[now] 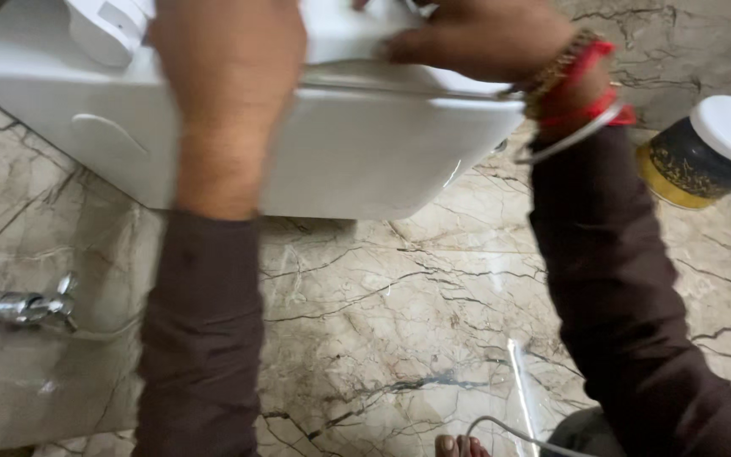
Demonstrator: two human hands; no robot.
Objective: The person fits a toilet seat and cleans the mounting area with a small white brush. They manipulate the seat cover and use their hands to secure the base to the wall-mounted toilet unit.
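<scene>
A white ceramic toilet cistern (365, 152) fills the top of the head view, with its lid (340, 38) on top. My left hand (230, 68) lies over the lid's left part, blurred, its fingers hidden past the frame's top edge. My right hand (475, 38) rests on the right part of the lid, fingertips pressed on its surface and thumb hooked over the far side. Red and metal bangles (581, 93) circle my right wrist. Both arms wear dark brown sleeves.
A white rounded plastic part (107, 30) sits at the cistern's top left. A dark jar with a white lid (708, 148) stands on the marble floor (382, 313) at right. A chrome tap (14, 306) juts in at left. A thin wire (501, 427) and toes (458, 446) show below.
</scene>
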